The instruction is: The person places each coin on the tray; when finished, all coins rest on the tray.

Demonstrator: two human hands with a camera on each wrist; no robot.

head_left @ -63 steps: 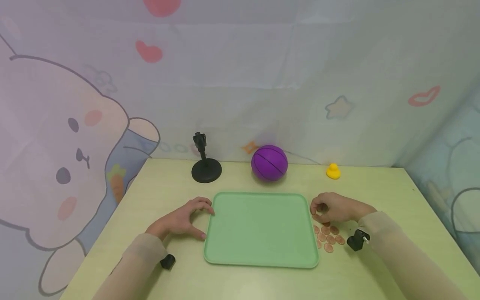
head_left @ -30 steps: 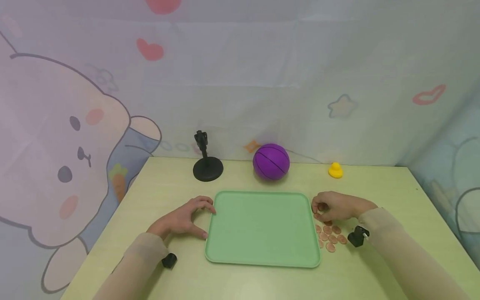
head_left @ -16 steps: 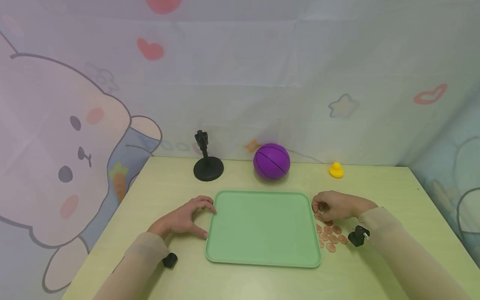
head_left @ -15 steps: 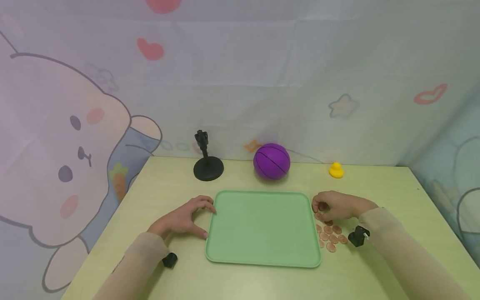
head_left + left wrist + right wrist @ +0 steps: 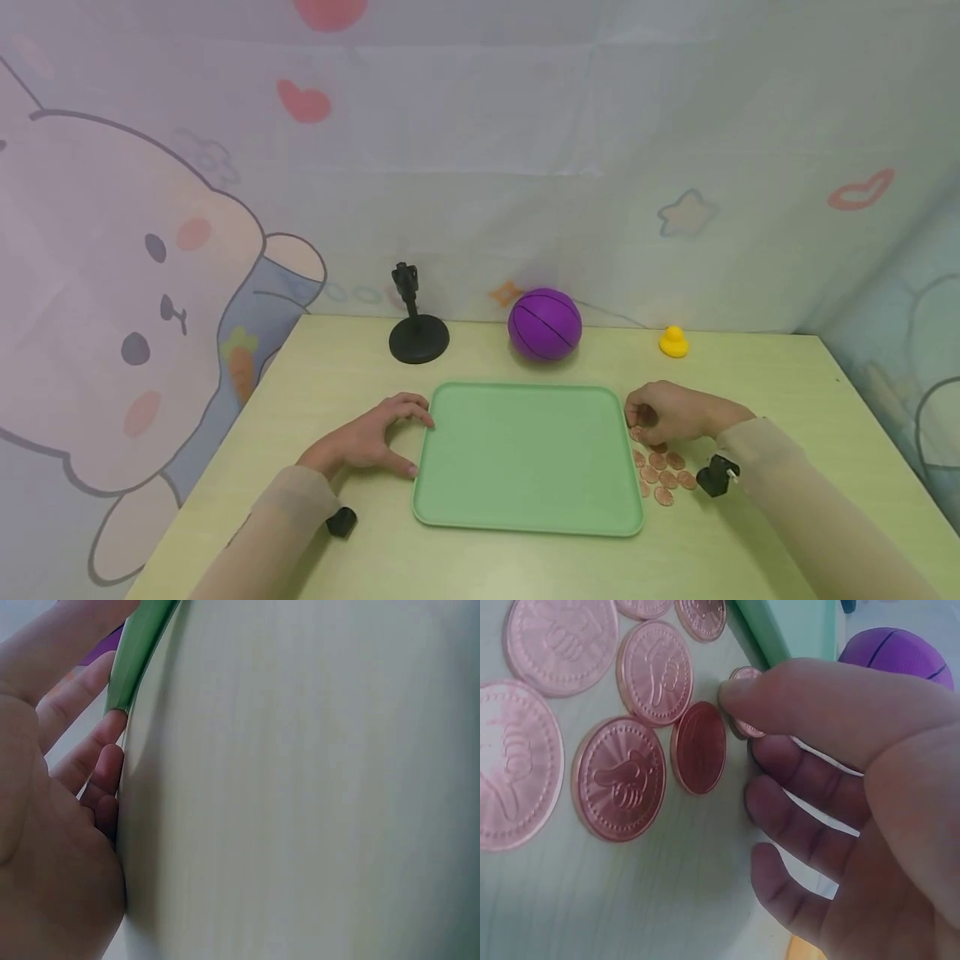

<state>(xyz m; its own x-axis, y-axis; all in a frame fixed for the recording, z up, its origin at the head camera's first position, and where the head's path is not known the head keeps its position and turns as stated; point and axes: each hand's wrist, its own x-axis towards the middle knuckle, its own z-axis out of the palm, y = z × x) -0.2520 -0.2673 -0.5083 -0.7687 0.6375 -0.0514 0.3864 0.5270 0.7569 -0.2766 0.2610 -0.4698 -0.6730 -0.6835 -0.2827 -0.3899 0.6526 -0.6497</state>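
A green tray (image 5: pixel 527 458) lies on the table between my hands. My left hand (image 5: pixel 367 437) rests at its left edge, fingers loosely bent and spread; in the left wrist view the fingertips touch the tray's rim (image 5: pixel 139 652). Off the tray's right side lie several copper-coloured coins (image 5: pixel 667 478), embossed with a hand design in the right wrist view, some overlapping. My right hand (image 5: pixel 671 412) is low at the far end of this group. Its thumb and curled fingers pinch a coin (image 5: pixel 744 705), partly hidden behind the thumb.
Along the back of the table stand a black round-based stand (image 5: pixel 418 333), a purple ball (image 5: pixel 544 325) and a yellow rubber duck (image 5: pixel 673 342). A printed cloth hangs behind the table (image 5: pixel 525 567). Small black wrist cameras sit under both sleeves.
The view has shifted slightly. Both hands keep nearly the same place; a coin between the right thumb and fingers shows more clearly than before.
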